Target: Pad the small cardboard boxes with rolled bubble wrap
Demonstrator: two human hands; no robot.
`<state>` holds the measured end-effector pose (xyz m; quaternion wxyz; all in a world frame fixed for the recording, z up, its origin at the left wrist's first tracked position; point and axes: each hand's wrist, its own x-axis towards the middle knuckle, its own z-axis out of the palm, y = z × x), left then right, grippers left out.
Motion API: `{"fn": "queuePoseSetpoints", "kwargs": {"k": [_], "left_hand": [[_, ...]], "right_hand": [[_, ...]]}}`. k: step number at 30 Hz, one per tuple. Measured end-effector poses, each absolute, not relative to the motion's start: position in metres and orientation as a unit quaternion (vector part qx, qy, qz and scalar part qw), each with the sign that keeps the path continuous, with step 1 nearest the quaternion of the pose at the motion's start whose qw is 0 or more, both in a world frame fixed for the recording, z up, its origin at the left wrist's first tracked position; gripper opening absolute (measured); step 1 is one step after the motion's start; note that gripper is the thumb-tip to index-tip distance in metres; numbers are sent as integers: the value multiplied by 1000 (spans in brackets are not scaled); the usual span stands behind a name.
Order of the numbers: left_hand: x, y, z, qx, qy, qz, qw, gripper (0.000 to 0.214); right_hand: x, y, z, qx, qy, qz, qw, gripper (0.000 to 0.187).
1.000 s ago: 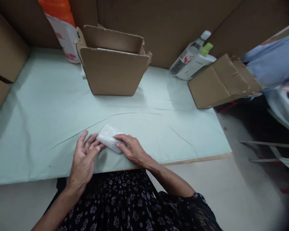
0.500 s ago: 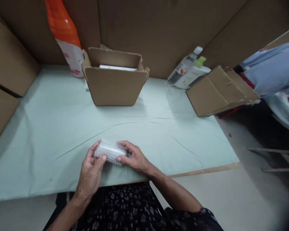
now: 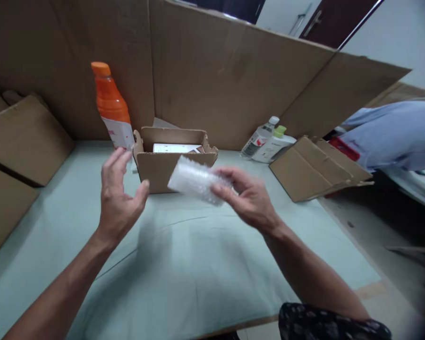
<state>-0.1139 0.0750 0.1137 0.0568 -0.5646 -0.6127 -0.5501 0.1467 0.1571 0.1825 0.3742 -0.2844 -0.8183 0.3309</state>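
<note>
My right hand (image 3: pixel 248 198) grips a small bundle wrapped in bubble wrap (image 3: pixel 194 179) and holds it up in the air, just in front of an open cardboard box (image 3: pixel 163 165). A flat white item lies inside that box. My left hand (image 3: pixel 117 200) is raised to the left of the bundle, its fingers spread and curved, touching nothing. The pale green table cover (image 3: pixel 184 264) lies below both hands.
An orange bottle (image 3: pixel 111 106) stands behind the box on the left. Two white bottles (image 3: pixel 269 141) lie at the back right beside a flattened cardboard box (image 3: pixel 315 165). Cardboard walls (image 3: pixel 233 80) enclose the back, more cardboard boxes (image 3: pixel 24 137) sit left, and light blue cloth (image 3: pixel 396 137) lies far right.
The bundle has gone up from the table's front edge towards the open box. My left hand has let go of it and opened. The view has tilted upward.
</note>
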Motion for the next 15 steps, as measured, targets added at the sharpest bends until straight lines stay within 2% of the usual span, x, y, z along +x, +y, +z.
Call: {"fn": "queuePoseSetpoints", "kwargs": {"k": [3, 5, 10, 15], "left_hand": [[-127, 115, 112, -549, -605, -573, 70, 41], [-128, 126, 104, -530, -604, -590, 77, 23], [-117, 126, 94, -502, -584, -630, 99, 13], [-112, 129, 92, -478, -582, -654, 65, 12]], "right_hand": [[116, 204, 217, -246, -843, 272, 393, 28], [90, 236, 230, -226, -864, 263, 366, 29], [16, 289, 236, -255, -907, 276, 192, 17], [-51, 282, 236, -321, -931, 176, 6, 11]]}}
